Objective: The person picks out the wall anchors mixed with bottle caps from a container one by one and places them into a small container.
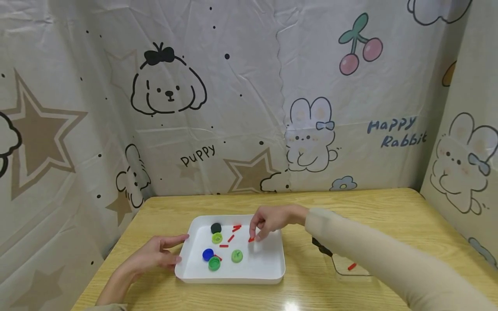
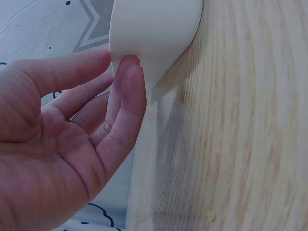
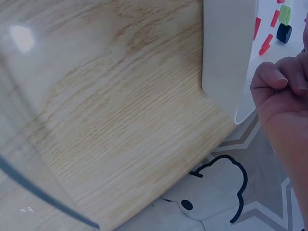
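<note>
The left hand (image 1: 153, 254) is spread loosely at the left side of a white tray (image 1: 233, 280), fingertips touching its edge, and the right hand (image 1: 270, 221) pinches a small red stick (image 1: 250, 240) between thumb and finger over the right half of the tray. In this head view, the tray sits on a wooden table (image 1: 311, 293). In it, a black lid (image 1: 215, 228) lies just beside a yellow-green lid (image 1: 217, 238) near the back. Closer to the front, a blue lid (image 1: 208, 255) touches a green lid (image 1: 214, 263), with a light green lid (image 1: 237, 256) to their right. More red sticks (image 1: 224, 246) lie among them, one partly covered by the lids. Under the right sleeve (image 1: 373, 250) stands a clear box (image 1: 352, 274), partly hidden, with another red piece (image 1: 352, 266) in it.

From the left wrist, slightly bent fingers meet the tray's outer wall near a corner.

From the right wrist, the hand is cut off by the picture's edge, fingers curled; its pinch cannot be seen there.
</note>
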A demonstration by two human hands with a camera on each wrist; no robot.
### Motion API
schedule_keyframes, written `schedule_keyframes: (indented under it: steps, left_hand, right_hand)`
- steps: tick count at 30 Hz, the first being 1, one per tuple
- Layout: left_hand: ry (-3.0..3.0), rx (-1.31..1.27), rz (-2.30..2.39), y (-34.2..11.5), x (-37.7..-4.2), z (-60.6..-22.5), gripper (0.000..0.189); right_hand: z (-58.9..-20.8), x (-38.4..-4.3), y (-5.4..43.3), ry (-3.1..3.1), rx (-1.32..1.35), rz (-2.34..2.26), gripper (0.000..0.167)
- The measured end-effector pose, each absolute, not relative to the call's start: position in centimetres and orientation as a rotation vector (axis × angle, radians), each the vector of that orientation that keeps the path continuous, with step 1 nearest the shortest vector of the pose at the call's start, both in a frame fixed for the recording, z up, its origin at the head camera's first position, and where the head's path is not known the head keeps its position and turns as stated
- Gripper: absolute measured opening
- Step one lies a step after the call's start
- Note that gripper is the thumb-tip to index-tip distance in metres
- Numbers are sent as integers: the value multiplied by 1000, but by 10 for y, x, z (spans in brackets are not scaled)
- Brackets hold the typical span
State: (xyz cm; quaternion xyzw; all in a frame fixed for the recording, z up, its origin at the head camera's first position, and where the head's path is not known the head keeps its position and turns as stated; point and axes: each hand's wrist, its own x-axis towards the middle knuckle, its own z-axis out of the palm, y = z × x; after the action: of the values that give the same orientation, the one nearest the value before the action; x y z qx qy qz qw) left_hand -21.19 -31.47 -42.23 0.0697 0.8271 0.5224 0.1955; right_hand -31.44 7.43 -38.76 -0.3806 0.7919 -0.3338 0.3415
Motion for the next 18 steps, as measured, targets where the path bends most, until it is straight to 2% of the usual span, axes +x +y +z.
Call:
schedule_keyframes:
  steps: [18]
  left_hand:
    - [2318,187,1453,-314,-211,-421,72]
  right_hand:
    - [-367,-313,101,2050,-1022,-899,8]
